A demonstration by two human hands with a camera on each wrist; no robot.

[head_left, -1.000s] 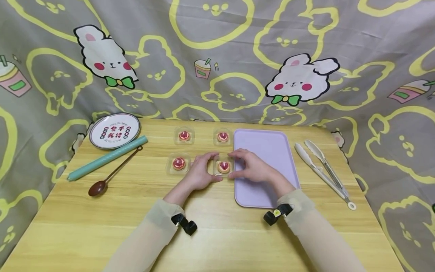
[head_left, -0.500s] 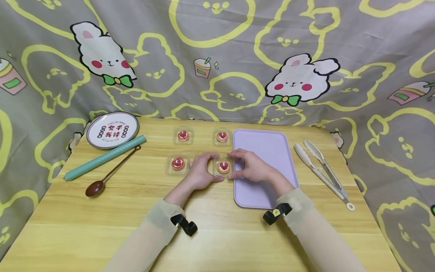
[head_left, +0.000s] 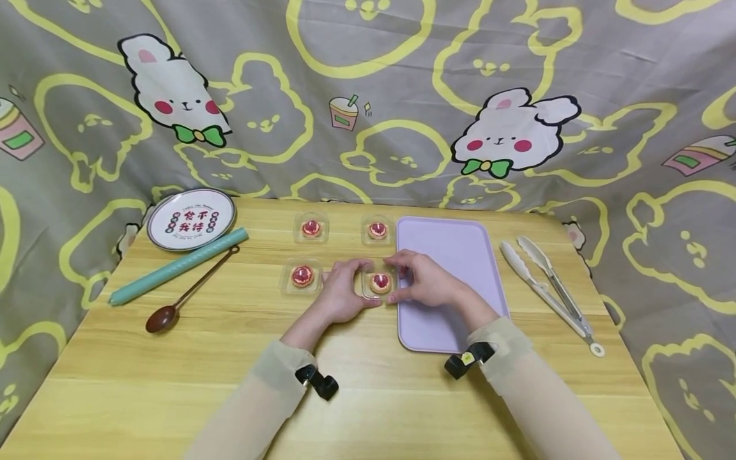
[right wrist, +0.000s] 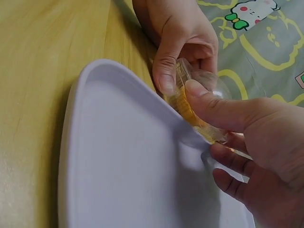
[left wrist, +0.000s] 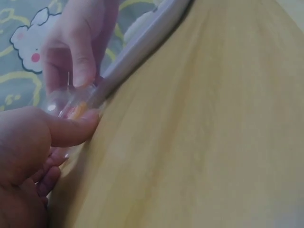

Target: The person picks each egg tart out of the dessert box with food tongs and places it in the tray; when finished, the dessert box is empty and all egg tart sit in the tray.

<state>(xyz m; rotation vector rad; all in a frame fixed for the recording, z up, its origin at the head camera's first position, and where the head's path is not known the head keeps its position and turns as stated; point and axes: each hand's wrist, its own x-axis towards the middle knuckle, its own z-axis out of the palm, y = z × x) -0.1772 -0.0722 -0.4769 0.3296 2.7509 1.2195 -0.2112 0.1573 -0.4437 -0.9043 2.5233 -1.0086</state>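
Observation:
A clear plastic box [head_left: 368, 289] with a small red-topped tart [head_left: 381, 282] in it sits near the middle of the table, at the left edge of the lilac tray [head_left: 454, 246]. My left hand [head_left: 340, 292] grips the box from its left side, thumb at the near edge. From the right, my right hand [head_left: 428, 280] pinches the same box, partly over the tray. In the right wrist view, both thumbs press on the near side of the clear box [right wrist: 182, 71]. The left wrist view shows the box partly hidden behind the left thumb [left wrist: 78, 129].
Similar boxed tarts stand at the left [head_left: 302, 276], back left [head_left: 312, 229] and back right [head_left: 377, 230]. Further left lie a plate [head_left: 191, 239], a teal roll [head_left: 178, 267] and a brown spoon [head_left: 163, 319]. Tongs [head_left: 549, 291] lie right of the tray.
The head view shifts slightly. Both hands stay on the box, and the box hardly moves relative to the tray.

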